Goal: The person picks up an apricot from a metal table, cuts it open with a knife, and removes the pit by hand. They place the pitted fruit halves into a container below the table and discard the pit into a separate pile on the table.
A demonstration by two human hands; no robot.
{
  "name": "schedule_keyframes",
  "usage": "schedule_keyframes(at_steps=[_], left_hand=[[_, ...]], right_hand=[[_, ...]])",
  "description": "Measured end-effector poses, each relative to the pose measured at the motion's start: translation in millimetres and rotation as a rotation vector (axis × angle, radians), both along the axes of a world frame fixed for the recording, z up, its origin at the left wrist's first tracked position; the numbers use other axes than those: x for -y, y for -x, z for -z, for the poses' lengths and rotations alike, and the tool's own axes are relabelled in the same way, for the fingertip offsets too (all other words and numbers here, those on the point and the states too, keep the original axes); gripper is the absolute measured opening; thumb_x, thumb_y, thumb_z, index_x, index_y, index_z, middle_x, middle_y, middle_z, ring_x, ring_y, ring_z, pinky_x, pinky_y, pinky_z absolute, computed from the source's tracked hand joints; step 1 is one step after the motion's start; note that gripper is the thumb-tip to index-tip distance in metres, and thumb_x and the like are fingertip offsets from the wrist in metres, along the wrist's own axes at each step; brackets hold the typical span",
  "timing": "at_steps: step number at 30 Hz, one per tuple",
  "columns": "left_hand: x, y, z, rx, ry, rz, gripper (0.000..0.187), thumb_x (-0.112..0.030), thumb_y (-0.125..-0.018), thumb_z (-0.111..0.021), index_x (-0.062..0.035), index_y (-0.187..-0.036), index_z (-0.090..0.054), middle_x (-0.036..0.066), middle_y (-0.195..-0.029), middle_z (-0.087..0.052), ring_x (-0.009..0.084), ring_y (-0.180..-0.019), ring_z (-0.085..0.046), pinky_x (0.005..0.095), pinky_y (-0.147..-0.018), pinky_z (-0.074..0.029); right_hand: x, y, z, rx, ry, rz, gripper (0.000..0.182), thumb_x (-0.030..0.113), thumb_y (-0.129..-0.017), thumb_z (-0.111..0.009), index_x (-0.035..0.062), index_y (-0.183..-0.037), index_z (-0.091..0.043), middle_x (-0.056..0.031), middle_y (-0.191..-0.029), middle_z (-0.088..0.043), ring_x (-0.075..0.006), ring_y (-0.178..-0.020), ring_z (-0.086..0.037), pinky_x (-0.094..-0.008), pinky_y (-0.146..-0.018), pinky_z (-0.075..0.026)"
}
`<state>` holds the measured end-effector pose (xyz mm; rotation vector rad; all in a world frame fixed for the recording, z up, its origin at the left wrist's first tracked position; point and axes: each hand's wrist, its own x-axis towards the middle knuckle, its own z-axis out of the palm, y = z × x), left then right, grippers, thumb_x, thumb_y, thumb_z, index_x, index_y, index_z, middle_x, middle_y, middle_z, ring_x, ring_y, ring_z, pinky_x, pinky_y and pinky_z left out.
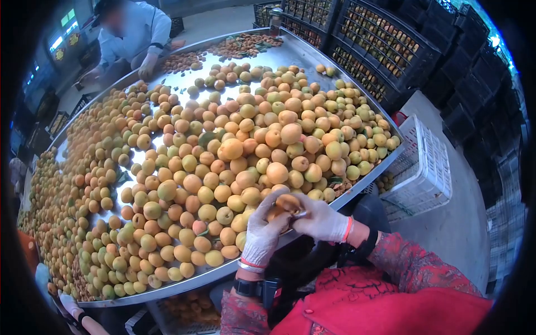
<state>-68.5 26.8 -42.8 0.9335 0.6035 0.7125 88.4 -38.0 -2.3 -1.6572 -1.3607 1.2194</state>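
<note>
My left hand, in a white knit glove, is closed around an apricot just over the near edge of the metal table. My right hand, gloved too, grips the same fruit from the other side. The apricot looks opened up, though the fingers hide part of it. Heaped apricots, yellow-orange to greenish, spread over the table right beyond both hands. A few brownish scraps lie at the table's edge near my right hand.
A white plastic crate stands on the floor at the right. Black crates full of fruit are stacked behind it. Small brown pits cover the table's far end. Across the table sits a person; another gloved hand shows at lower left.
</note>
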Motion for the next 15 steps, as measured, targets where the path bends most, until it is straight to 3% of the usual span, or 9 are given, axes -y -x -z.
schedule_keyframes(at_steps=[2,4,7,10,15], left_hand=[[1.4,1.1,5.5,-0.075,-0.092,-0.012,0.048,-0.003,-0.084,-0.061,0.0001,-0.131,-0.054,0.009,-0.118,-0.06,0.015,-0.105,-0.059,0.0272,-0.091,-0.049],[2.2,-2.2,1.7,0.001,0.005,-0.008,0.048,-0.005,-0.084,-0.061,-0.0003,-0.132,-0.053,0.008,-0.115,-0.061,0.0146,-0.103,-0.06,0.0268,-0.089,-0.05],[3.0,-2.8,5.5,0.007,0.108,-0.035,0.048,-0.006,-0.085,-0.06,-0.0002,-0.132,-0.051,0.009,-0.113,-0.061,0.0159,-0.102,-0.061,0.0275,-0.088,-0.051],[5.3,-3.7,7.6,0.111,0.267,-0.092,0.047,-0.007,-0.086,-0.059,0.0004,-0.131,-0.05,0.011,-0.112,-0.061,0.0189,-0.101,-0.062,0.0289,-0.087,-0.053],[2.6,-3.3,10.0,0.12,0.282,-0.006,0.043,-0.009,-0.087,-0.06,0.0018,-0.127,-0.05,0.014,-0.116,-0.059,0.0223,-0.102,-0.063,0.0314,-0.085,-0.055]], right_hand=[[-0.7,-2.8,3.7,-0.027,-0.031,0.003,0.059,0.013,-0.081,-0.063,0.0061,-0.137,-0.043,-0.0133,-0.086,-0.064,-0.0231,-0.077,-0.064,-0.0341,-0.069,-0.05],[-1.8,-3.4,11.5,0.05,-0.155,-0.044,0.055,0.013,-0.083,-0.062,0.0069,-0.135,-0.046,-0.0075,-0.081,-0.063,-0.017,-0.07,-0.062,-0.0302,-0.063,-0.049],[-2.9,-1.2,-22.8,-0.067,0.199,0.007,0.051,0.013,-0.085,-0.061,0.0098,-0.134,-0.048,-0.0011,-0.071,-0.058,-0.0119,-0.054,-0.055,-0.0258,-0.05,-0.044],[1.9,-0.1,-34.8,-0.264,0.227,0.138,0.046,0.012,-0.088,-0.06,0.0087,-0.133,-0.05,0.0004,-0.064,-0.054,-0.0086,-0.045,-0.048,-0.0236,-0.041,-0.038],[-5.6,-9.1,-20.5,-0.343,0.077,0.379,0.029,0.02,-0.092,-0.066,0.0037,-0.113,-0.056,0.0013,-0.064,-0.052,-0.0055,-0.046,-0.046,-0.0218,-0.04,-0.035]])
